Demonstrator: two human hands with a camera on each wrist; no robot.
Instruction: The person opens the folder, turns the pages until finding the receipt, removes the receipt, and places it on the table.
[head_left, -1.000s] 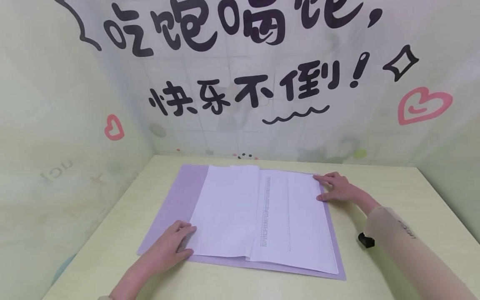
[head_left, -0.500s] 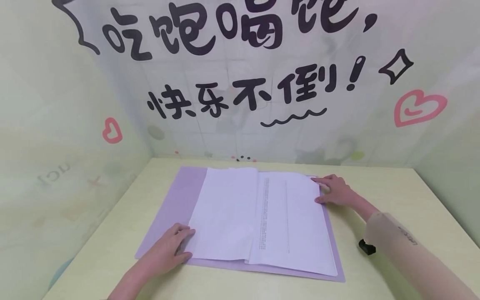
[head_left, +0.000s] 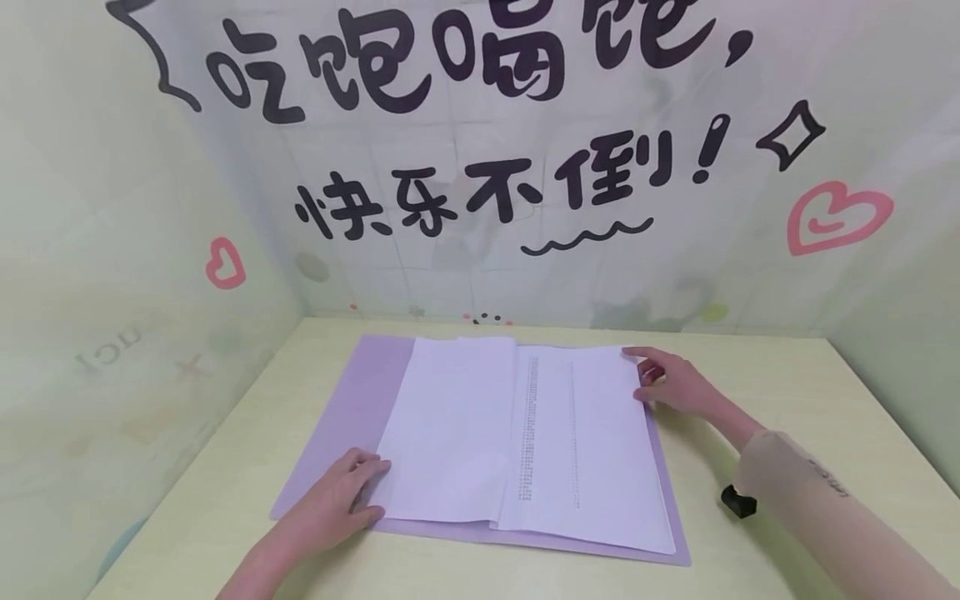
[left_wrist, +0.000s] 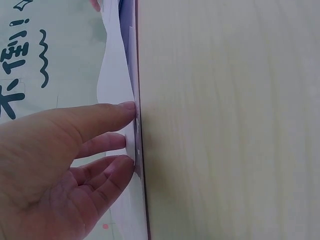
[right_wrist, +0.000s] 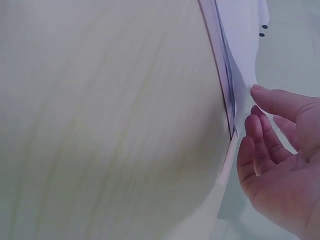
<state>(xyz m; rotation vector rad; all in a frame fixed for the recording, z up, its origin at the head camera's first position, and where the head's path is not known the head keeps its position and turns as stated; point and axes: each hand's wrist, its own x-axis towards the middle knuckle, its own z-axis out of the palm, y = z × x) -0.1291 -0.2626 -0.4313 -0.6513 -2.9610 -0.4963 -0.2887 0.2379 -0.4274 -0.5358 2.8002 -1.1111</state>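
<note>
A purple folder (head_left: 341, 408) lies spread on the table with white sheets inside. The left page (head_left: 450, 425) is blank; the right page (head_left: 611, 454) carries columns of small print. My left hand (head_left: 330, 504) rests at the lower left corner of the left page, fingers loosely extended, thumb and fingertips at the sheet's edge in the left wrist view. At the upper right corner, my right hand (head_left: 675, 383) pinches the right page. In the right wrist view, the sheet bows up from the folder toward the thumb (right_wrist: 272, 100), with fingertips just below the thumb.
The pale wooden table (head_left: 810, 408) meets a printed wall sheet (head_left: 420, 283) with large black characters and pink hearts. A small black object (head_left: 738, 502) shows beside the right sleeve (head_left: 832, 508). More sheeting (head_left: 112, 292) stands along the left side.
The right hand's fingers have drawn in at the page's upper right corner, and the corner has risen slightly. The left hand has stayed at its corner. The whole view has shifted a little.
</note>
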